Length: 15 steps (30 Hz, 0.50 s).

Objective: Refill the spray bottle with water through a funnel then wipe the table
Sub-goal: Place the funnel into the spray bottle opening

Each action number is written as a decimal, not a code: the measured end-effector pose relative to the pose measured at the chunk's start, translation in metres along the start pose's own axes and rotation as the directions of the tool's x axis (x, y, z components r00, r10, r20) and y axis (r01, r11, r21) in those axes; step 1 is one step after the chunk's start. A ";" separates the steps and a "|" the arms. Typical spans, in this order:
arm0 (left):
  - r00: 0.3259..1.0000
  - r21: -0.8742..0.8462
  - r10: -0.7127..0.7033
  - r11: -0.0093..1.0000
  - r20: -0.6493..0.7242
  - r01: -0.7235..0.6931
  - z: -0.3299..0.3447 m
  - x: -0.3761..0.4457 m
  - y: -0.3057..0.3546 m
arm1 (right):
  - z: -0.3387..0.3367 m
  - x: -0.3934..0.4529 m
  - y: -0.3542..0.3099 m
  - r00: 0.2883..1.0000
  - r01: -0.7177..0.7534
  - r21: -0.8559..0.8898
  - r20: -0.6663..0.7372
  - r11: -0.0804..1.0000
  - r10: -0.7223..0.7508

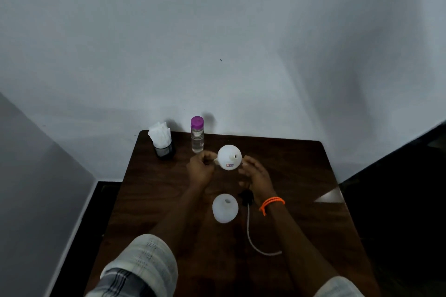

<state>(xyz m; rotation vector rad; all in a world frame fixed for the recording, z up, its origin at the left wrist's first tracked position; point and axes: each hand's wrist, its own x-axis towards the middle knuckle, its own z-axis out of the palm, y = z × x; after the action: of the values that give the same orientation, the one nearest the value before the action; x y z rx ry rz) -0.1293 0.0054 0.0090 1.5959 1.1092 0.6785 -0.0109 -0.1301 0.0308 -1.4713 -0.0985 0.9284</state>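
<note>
Holding the white funnel [229, 157] by its small side tab, the left hand [199, 171] pinches it between curled fingers above the middle of the dark wooden counter [301, 176]. Funnel is seen from above, its spout hole and a small label showing. Right hand [255, 172] sits just beside the funnel's right side, fingers relaxed and loosely spread, gripping nothing; contact with the funnel cannot be told. An orange band [271, 204] circles the right wrist.

White spray bottle [225, 208], mouth uncapped, stands nearer the front edge, between the two forearms. Its black spray head [246, 196] lies just to its right with the pale dip tube [253, 239] trailing toward the front edge.

Near the back edge: a clear water bottle [197, 135] with purple cap, upright. At the back left corner, a black holder of white tissues [162, 140].
</note>
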 end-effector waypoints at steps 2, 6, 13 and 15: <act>1.000 -0.012 0.005 1.000 0.007 -0.005 -0.009 -0.009 0.002 | -0.002 -0.010 -0.005 1.000 0.004 -0.005 -0.008 1.000 -0.004; 0.998 -0.039 0.058 0.998 0.030 -0.057 -0.024 -0.025 0.011 | -0.003 -0.028 -0.016 1.000 -0.005 -0.016 -0.001 1.000 0.005; 0.980 -0.171 0.123 0.981 0.155 -0.096 -0.036 -0.040 0.018 | -0.006 -0.035 -0.023 0.999 0.005 -0.068 -0.052 0.998 -0.009; 0.975 -0.223 0.117 0.972 0.191 -0.073 -0.037 -0.044 0.018 | -0.007 -0.038 -0.022 0.998 0.022 -0.092 -0.052 0.996 -0.027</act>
<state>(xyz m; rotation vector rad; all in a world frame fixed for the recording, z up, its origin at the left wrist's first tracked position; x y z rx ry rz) -0.1735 -0.0198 0.0424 1.5012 0.7860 0.6589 -0.0215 -0.1540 0.0660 -1.5751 -0.1210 0.8744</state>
